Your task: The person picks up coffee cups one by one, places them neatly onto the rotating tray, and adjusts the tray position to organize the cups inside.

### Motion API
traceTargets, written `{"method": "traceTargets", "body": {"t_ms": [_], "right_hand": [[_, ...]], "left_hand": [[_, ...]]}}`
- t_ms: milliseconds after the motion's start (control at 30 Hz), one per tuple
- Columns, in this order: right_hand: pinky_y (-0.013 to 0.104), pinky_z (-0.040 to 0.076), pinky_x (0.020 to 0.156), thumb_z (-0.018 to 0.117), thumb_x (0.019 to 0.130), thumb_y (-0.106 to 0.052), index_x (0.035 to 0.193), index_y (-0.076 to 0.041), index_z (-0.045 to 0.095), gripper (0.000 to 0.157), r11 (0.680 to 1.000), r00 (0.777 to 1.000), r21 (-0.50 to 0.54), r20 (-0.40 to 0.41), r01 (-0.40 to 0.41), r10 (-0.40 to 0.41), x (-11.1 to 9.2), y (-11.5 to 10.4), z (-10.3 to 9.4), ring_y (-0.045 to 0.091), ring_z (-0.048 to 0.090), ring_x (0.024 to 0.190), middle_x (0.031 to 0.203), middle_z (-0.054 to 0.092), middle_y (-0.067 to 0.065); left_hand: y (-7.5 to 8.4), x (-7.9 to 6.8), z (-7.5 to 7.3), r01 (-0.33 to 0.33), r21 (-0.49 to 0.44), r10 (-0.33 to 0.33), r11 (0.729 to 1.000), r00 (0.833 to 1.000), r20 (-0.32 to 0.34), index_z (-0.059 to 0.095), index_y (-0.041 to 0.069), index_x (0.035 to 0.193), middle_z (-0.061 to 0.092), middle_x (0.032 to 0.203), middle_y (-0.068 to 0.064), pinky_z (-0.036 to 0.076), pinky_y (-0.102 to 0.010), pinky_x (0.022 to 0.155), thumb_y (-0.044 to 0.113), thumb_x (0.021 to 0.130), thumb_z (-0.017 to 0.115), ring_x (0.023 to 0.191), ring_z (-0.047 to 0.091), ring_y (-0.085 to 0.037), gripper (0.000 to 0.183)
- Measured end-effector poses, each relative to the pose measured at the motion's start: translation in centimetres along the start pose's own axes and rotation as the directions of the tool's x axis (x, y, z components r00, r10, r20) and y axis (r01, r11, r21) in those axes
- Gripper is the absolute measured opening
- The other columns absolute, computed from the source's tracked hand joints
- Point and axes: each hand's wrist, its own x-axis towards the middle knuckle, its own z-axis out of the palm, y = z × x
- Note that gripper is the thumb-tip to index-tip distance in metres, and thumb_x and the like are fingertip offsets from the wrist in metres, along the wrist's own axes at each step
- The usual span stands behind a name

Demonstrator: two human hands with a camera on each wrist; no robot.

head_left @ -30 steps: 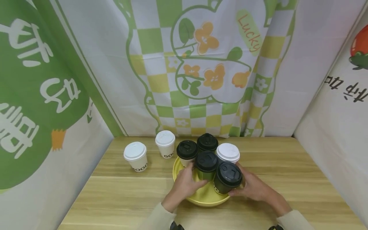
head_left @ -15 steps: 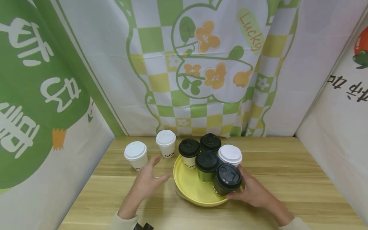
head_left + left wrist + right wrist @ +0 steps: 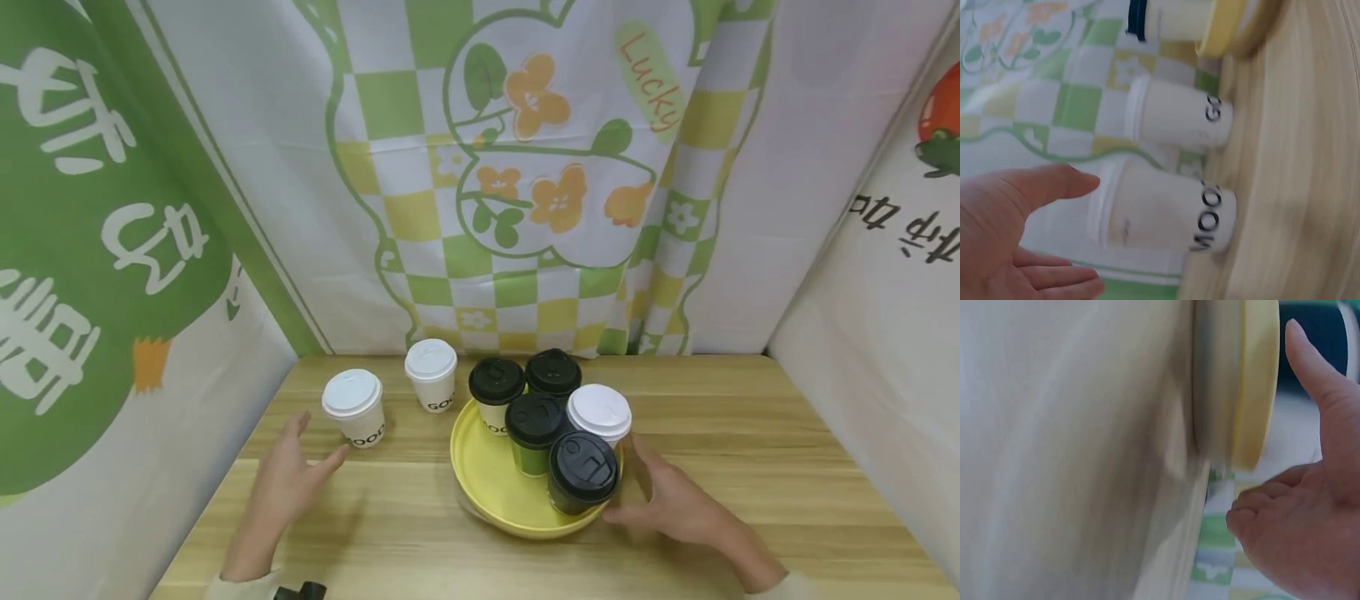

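Note:
My left hand (image 3: 283,483), thumb and fingers spread, is just in front of a white lidded paper cup (image 3: 354,408) on the table; in the left wrist view the thumb tip overlaps that cup's lid (image 3: 1107,203). Nothing is in this hand. My right hand (image 3: 671,500) is by the right rim of a round yellow tray (image 3: 483,479), thumb apart from the fingers, beside a dark cup with a black lid (image 3: 582,473). Also on the tray are a green cup (image 3: 532,458), a white black-lidded cup (image 3: 493,417), another black-lidded cup (image 3: 553,372) and a white-lidded cup (image 3: 600,414).
A second white lidded cup (image 3: 432,377) stands between the left cup and the tray, near the back. Behind the wooden table (image 3: 405,517) hangs a green-and-white checked curtain (image 3: 517,292). Fabric walls enclose both sides.
My left hand has left the cups on the tray and swung left to the white cup. My right hand has eased off the dark cup, which sits slightly further left.

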Motion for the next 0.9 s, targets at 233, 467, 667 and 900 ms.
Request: {"method": "traceTargets", "body": {"t_ms": [233,467,667,900], "right_hand": [[0.07,0.038,0.119,0.088,0.08,-0.057,0.167,0.003,0.015,0.128,0.998,0.999,-0.056,0.028,0.036,-0.034,1.8,2.2,-2.3,0.058,0.042,0.146,0.163,0.033,0.038],[0.073,0.032,0.121,0.089,0.082,-0.049,0.162,0.011,0.026,0.118,0.997,0.993,-0.008,0.092,0.073,-0.072,3.5,3.5,-2.6,0.059,0.037,0.149,0.162,0.036,0.038],[0.072,0.029,0.123,0.09,0.082,-0.045,0.158,0.012,0.034,0.11,0.995,0.986,0.06,0.138,0.082,-0.09,4.1,3.9,-2.1,0.058,0.036,0.15,0.16,0.04,0.038],[0.071,0.028,0.124,0.088,0.085,-0.044,0.159,0.011,0.034,0.107,0.993,0.982,0.08,0.16,0.09,-0.102,4.4,4.0,-1.7,0.056,0.034,0.152,0.163,0.038,0.036]], "left_hand": [[-3.3,1.9,0.3,-0.08,-0.029,0.08,0.996,0.997,-0.012,0.013,-0.017,0.161,0.023,0.163,-0.045,0.029,-0.075,0.122,0.041,0.094,0.08,0.149,0.027,-0.065,0.111],[-4.5,4.2,2.3,-0.105,-0.2,0.112,0.974,0.993,0.022,0.016,-0.007,0.165,0.022,0.169,-0.037,0.022,-0.075,0.126,0.037,0.088,0.087,0.156,0.023,-0.057,0.114],[-4.6,5.8,3.7,-0.097,-0.34,0.109,0.935,0.994,0.018,0.019,-0.004,0.164,0.021,0.172,-0.033,0.019,-0.066,0.132,0.03,0.087,0.089,0.16,0.019,-0.052,0.109],[-4.4,6.6,4.3,-0.078,-0.391,0.083,0.917,0.997,-0.004,0.019,-0.004,0.165,0.025,0.171,-0.032,0.021,-0.059,0.133,0.028,0.09,0.087,0.161,0.021,-0.049,0.105]]}}
